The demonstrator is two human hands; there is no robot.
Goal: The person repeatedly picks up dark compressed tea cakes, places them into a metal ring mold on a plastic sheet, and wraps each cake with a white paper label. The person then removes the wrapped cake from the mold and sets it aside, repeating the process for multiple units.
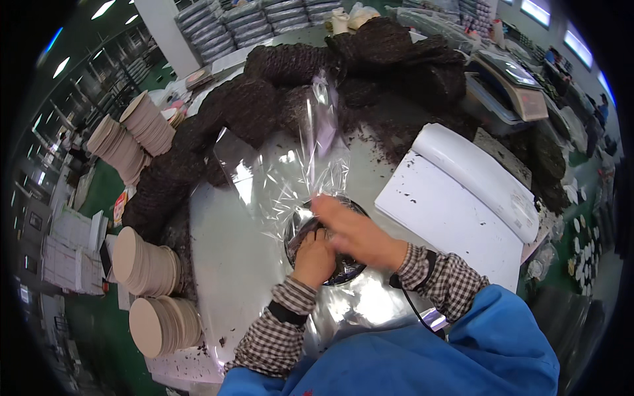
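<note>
In front of me a round, black-rimmed form (349, 272) holds dark material, with clear plastic film (323, 173) spreading and rising from its far side. My left hand (316, 259) rests on the dark material, its fingers bent and drawn together; what lies beneath the fingertips is hidden. Just over it and to the right is my right hand (362, 236), slightly blurred. Its fingers stretch out toward the far left, over the rim and film, and nothing shows in its grasp. Shiny silvery film (356, 310) lies on the near side, against my blue apron.
Dark, flaky stacks of round sheets (231, 109) curve around the table's far side. Stacks of round beige card discs (146, 328) stand along the left. A white sheet pile (449, 211) with a curled top lies right, near a scale (508, 69). Dark crumbs dot the metal tabletop (244, 264).
</note>
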